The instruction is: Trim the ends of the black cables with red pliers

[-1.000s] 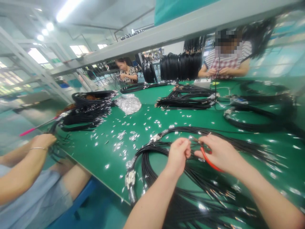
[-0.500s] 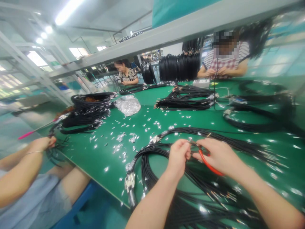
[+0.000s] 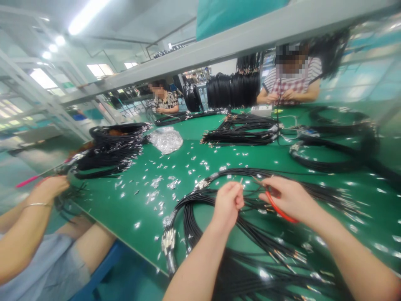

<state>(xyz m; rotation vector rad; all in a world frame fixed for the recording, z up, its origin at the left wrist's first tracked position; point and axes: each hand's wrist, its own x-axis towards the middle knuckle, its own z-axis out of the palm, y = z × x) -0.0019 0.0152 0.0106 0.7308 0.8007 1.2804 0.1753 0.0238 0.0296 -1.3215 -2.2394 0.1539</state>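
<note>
Over the bundled black cables, my left hand [image 3: 228,205] is closed, pinching a black cable whose pale bare tip [image 3: 241,180] pokes up past the fingers. To its right, my right hand [image 3: 286,196] grips red-handled pliers [image 3: 277,208]; their dark metal jaws point left toward the cable tip and stand a little apart from it. Below both hands lies a looped cable bundle [image 3: 200,198] with silvery connectors [image 3: 169,240] at its left bend. Stripped ends [image 3: 291,255] fan out at the lower right.
Silvery scraps [image 3: 156,182] litter the green table [image 3: 194,159]. A clear plastic bag [image 3: 166,140] and more cable bundles [image 3: 244,129] lie farther back. At the left sits a co-worker whose hand [image 3: 52,186] handles cables; two others work across the table. A grey shelf beam [image 3: 175,60] crosses above.
The pliers have come away from the cable tip, and my hands have drawn slightly apart. The tip now shows bare above my left fingers. The whole view has shifted slightly.
</note>
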